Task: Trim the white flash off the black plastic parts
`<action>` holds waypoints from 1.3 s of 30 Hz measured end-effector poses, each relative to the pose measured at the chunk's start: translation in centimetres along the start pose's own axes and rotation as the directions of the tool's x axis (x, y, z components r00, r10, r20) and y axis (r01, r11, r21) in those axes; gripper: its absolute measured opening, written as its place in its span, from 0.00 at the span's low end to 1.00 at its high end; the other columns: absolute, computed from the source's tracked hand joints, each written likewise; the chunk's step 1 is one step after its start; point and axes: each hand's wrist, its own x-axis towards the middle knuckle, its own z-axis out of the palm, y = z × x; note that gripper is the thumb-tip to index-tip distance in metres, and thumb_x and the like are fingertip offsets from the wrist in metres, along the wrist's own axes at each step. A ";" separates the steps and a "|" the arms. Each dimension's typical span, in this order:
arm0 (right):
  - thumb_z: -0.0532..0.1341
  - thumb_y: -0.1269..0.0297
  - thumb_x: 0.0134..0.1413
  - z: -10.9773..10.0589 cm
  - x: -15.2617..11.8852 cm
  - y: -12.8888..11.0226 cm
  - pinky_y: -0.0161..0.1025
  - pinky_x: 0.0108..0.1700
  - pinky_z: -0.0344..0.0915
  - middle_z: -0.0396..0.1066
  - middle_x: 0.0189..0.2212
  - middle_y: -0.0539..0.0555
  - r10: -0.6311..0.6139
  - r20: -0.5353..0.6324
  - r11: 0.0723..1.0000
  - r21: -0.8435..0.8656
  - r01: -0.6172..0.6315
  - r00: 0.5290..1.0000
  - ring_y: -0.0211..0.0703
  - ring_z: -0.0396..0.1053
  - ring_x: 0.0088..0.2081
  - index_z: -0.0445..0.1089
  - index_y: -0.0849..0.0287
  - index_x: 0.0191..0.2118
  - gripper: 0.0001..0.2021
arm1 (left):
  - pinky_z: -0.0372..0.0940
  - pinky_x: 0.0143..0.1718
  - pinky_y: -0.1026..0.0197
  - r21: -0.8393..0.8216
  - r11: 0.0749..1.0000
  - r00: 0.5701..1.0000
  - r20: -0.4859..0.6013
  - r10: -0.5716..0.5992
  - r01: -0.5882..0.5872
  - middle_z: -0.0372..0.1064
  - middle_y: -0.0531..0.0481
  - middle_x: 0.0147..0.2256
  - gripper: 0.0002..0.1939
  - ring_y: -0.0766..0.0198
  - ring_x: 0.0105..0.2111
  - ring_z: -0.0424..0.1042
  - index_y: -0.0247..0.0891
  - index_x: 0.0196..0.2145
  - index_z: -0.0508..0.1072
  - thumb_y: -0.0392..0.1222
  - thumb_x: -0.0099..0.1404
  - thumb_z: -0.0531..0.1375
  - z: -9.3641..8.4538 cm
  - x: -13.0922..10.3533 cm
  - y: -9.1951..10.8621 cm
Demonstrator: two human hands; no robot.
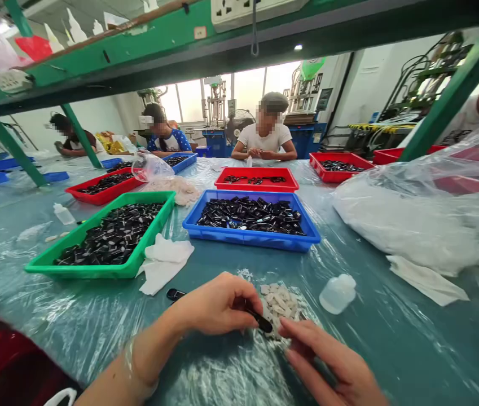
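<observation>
My left hand (222,304) is closed on a small glossy black oblong piece (260,320), pinched between thumb and fingers. The piece's rounded end sticks out to the right. Close to that end is my right hand (328,361), its fingers stretched out and apart, with no held thing visible. Beneath and just beyond both hands lies a pile of small whitish-grey pieces (279,301). Another black piece (175,294) rests on the table behind my left wrist, partly hidden by it.
Ahead stand a blue tray (251,239) and a green tray (82,272), both full of black pieces. A white bottle (337,293) is at right, a white cloth (165,262) at left. Red trays and several people are across the plastic-covered table; a green shelf beam (158,51) crosses overhead.
</observation>
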 end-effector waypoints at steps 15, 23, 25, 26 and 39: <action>0.69 0.62 0.39 0.8 0.4 -1.0 0.35 0.33 0.69 0.76 0.25 0.52 0.490 0.250 0.601 0.597 -0.532 0.835 0.42 0.73 0.29 0.78 0.57 0.32 0.10 | 0.63 0.22 0.67 -0.676 0.734 0.992 -0.022 -0.120 0.074 0.69 0.53 0.19 0.16 0.68 0.19 0.69 0.32 0.33 0.73 0.44 0.48 0.68 3.4 1.4 0.0; 0.72 0.60 0.34 1.2 0.5 -1.2 0.30 0.30 0.67 0.76 0.24 0.51 0.542 0.201 0.517 0.686 -0.512 0.816 0.36 0.71 0.25 0.77 0.58 0.28 0.11 | 0.65 0.22 0.67 -0.762 0.644 0.992 -0.016 -0.122 0.067 0.72 0.49 0.19 0.16 0.68 0.18 0.70 0.30 0.28 0.72 0.46 0.48 0.68 4.1 1.7 -0.7; 0.72 0.61 0.34 1.2 0.5 -1.3 0.30 0.30 0.67 0.76 0.23 0.51 0.536 0.201 0.518 0.689 -0.507 0.820 0.35 0.71 0.25 0.77 0.58 0.28 0.10 | 0.64 0.21 0.68 -0.763 0.642 0.992 -0.010 -0.128 0.075 0.72 0.49 0.18 0.15 0.69 0.17 0.69 0.30 0.27 0.72 0.46 0.49 0.68 4.2 1.8 -0.9; 0.72 0.62 0.35 1.2 0.5 -1.4 0.31 0.30 0.68 0.76 0.23 0.51 0.535 0.202 0.522 0.685 -0.509 0.820 0.36 0.71 0.25 0.77 0.59 0.28 0.10 | 0.63 0.20 0.69 -0.762 0.643 0.991 -0.007 -0.134 0.082 0.71 0.49 0.18 0.15 0.69 0.16 0.69 0.30 0.27 0.72 0.46 0.49 0.68 4.2 1.8 -1.0; 0.68 0.62 0.42 1.2 0.1 -1.1 0.35 0.32 0.69 0.75 0.23 0.52 0.452 0.186 0.652 0.599 -0.465 0.873 0.41 0.72 0.27 0.75 0.59 0.27 0.06 | 0.62 0.17 0.70 -0.675 0.727 0.992 0.069 -0.108 0.126 0.68 0.52 0.19 0.13 0.71 0.18 0.66 0.32 0.26 0.71 0.42 0.46 0.68 4.3 1.7 -0.7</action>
